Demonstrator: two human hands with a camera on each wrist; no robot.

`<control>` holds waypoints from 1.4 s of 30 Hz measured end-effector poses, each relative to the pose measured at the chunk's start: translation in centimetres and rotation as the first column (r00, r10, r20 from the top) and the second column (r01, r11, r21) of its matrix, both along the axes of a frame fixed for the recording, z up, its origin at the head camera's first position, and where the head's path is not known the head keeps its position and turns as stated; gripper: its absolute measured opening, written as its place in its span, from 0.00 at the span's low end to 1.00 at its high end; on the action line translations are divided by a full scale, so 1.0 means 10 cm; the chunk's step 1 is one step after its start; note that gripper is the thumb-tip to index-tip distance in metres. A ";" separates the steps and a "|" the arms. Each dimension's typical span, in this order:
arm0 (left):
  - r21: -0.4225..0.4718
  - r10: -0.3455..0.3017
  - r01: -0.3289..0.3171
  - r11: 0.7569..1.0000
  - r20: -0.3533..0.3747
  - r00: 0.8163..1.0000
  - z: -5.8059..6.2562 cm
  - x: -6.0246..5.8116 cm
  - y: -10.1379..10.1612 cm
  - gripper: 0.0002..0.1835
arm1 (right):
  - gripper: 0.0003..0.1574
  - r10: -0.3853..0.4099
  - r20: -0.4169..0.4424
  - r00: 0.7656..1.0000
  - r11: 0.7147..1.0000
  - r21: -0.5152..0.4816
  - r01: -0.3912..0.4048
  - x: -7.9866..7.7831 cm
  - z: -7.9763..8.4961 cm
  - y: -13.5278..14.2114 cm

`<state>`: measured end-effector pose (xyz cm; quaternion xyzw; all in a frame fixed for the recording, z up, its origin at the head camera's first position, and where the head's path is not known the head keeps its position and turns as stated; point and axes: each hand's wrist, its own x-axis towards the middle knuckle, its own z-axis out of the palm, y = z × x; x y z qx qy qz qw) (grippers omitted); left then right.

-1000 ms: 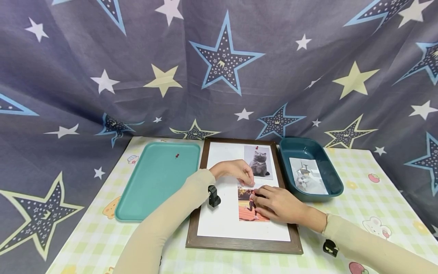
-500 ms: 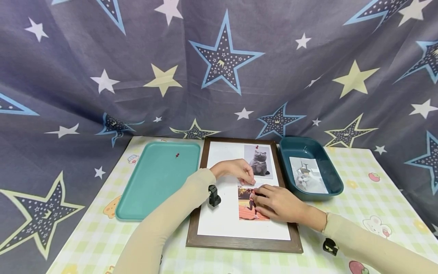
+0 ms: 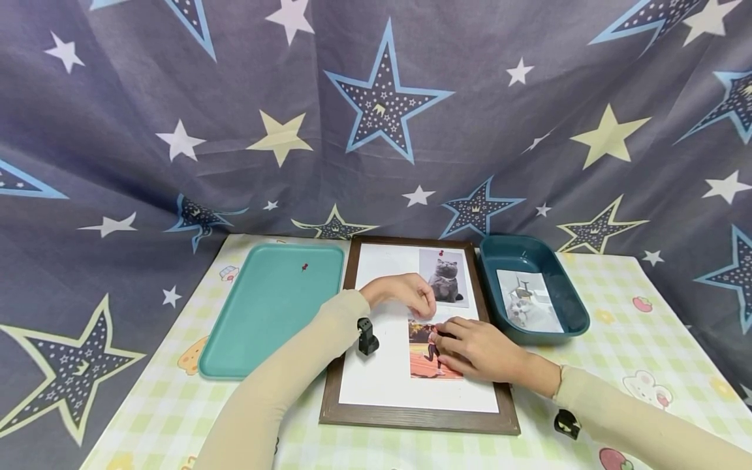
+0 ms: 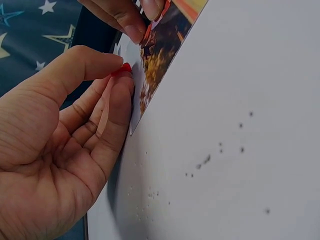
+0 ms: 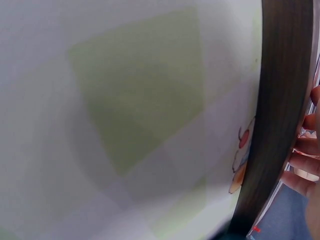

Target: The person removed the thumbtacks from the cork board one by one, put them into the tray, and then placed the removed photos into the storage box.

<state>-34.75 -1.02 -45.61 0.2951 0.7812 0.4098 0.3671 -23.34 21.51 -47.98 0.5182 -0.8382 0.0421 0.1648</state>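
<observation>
A brown-framed white board (image 3: 376, 388) lies on the table with a photo of a person running (image 3: 424, 365) on it. My left hand (image 3: 402, 292) pinches a red push pin (image 4: 122, 69) between thumb and finger at the photo's upper edge. Whether the tip has entered the board is hidden. Across the photo's right part, my right hand (image 3: 484, 350) rests with its fingers laid flat, pressing it down. Above, a grey cat photo (image 3: 445, 282) is on the board with a red push pin (image 3: 441, 253) at its top. Small dark holes dot the white surface in the left wrist view.
To the left lies a teal tray (image 3: 258, 326) with one red push pin (image 3: 304, 267) on it. A dark teal basin (image 3: 578, 316) stands right of the board, holding another photo (image 3: 529, 303). Beneath everything is a green checked tablecloth (image 3: 611, 352); a starry curtain (image 3: 235, 85) hangs behind.
</observation>
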 end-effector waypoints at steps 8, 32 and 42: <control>-0.004 -0.014 0.014 1.000 0.003 1.000 0.01 -0.01 -0.01 0.09 | 0.20 -0.004 0.002 1.000 1.000 0.001 0.004 0.00 0.00 0.00; 0.001 0.010 -0.010 1.000 0.021 1.000 0.00 0.00 -0.02 0.06 | 0.16 0.002 -0.012 1.000 1.000 0.001 -0.002 0.01 0.01 -0.02; -0.011 0.016 -0.016 1.000 0.009 1.000 0.00 0.01 -0.02 0.06 | 0.17 -0.003 -0.023 1.000 1.000 -0.001 0.003 0.01 0.00 -0.01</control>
